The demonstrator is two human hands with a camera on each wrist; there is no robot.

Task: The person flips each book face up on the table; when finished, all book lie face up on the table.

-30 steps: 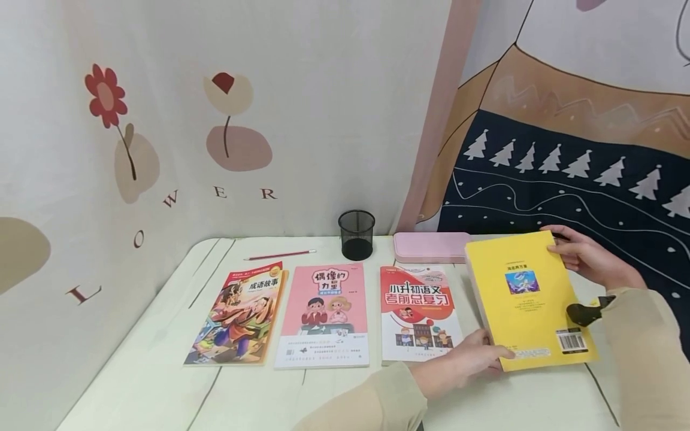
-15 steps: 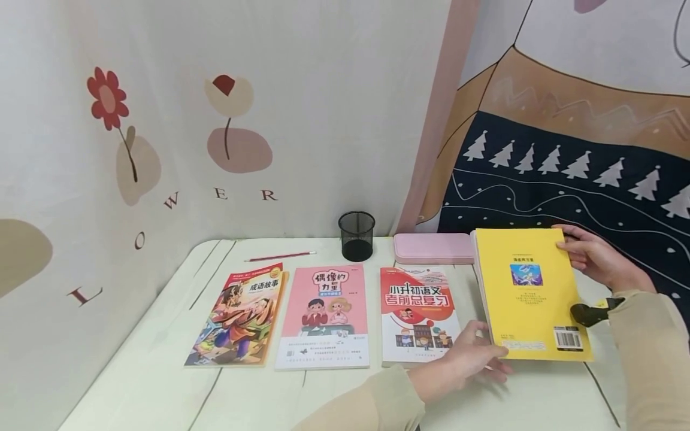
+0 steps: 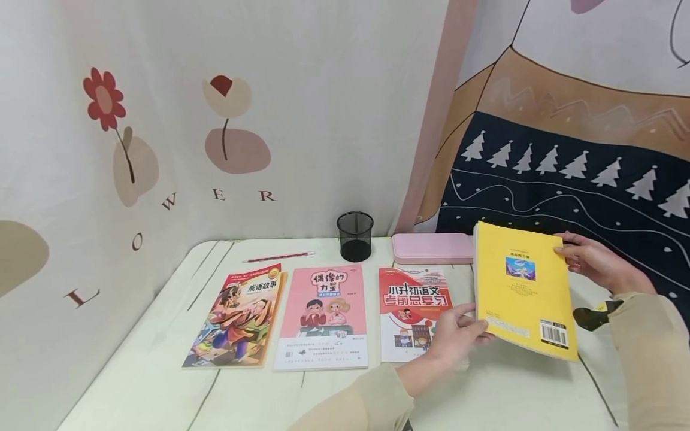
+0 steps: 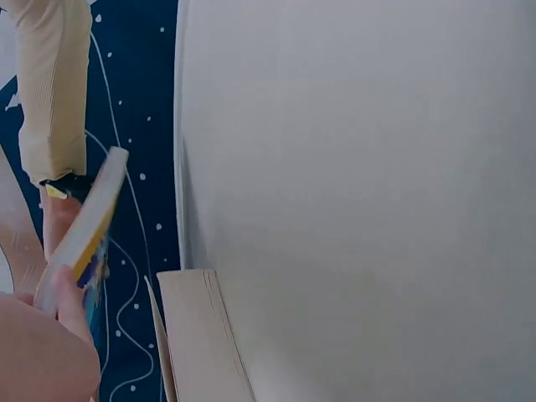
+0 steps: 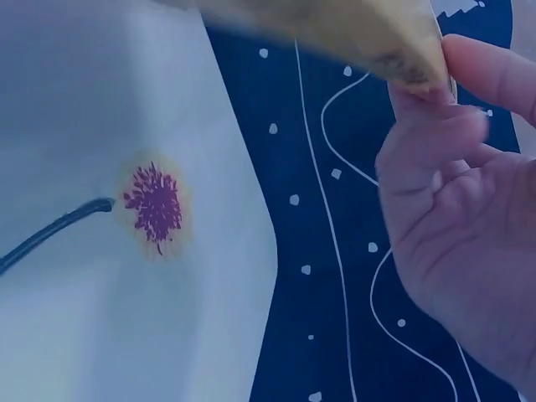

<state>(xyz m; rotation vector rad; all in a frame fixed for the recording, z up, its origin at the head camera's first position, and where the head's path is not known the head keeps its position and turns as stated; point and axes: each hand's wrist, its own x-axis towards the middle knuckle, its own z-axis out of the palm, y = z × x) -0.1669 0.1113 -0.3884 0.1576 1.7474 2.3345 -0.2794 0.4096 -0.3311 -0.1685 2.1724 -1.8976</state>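
Both hands hold a yellow book [image 3: 525,299] raised over the right side of the table, its back cover with barcode turned toward the head camera. The left hand [image 3: 455,335] pinches its lower left edge, thumb on the cover. The right hand [image 3: 590,260] grips the upper right edge. In the left wrist view the book [image 4: 88,218] shows its page edge, with the left hand [image 4: 50,352] at the near end. The right wrist view has the right hand [image 5: 461,201] at a corner of the book [image 5: 360,38]. A red-and-white book [image 3: 412,305] lies partly behind the left hand.
A pink book [image 3: 323,311] and a colourful storybook [image 3: 237,317] lie to the left on the table [image 3: 259,401]. Behind them are a pencil [image 3: 277,257], a black mesh pen holder [image 3: 355,236] and a pink pencil case [image 3: 431,248]. Printed curtains rise behind.
The yellow book has been lifted and tilted, its lower edge rising off to the left. The left hand has shifted up and left along its edge, now overlapping the red-and-white book more.
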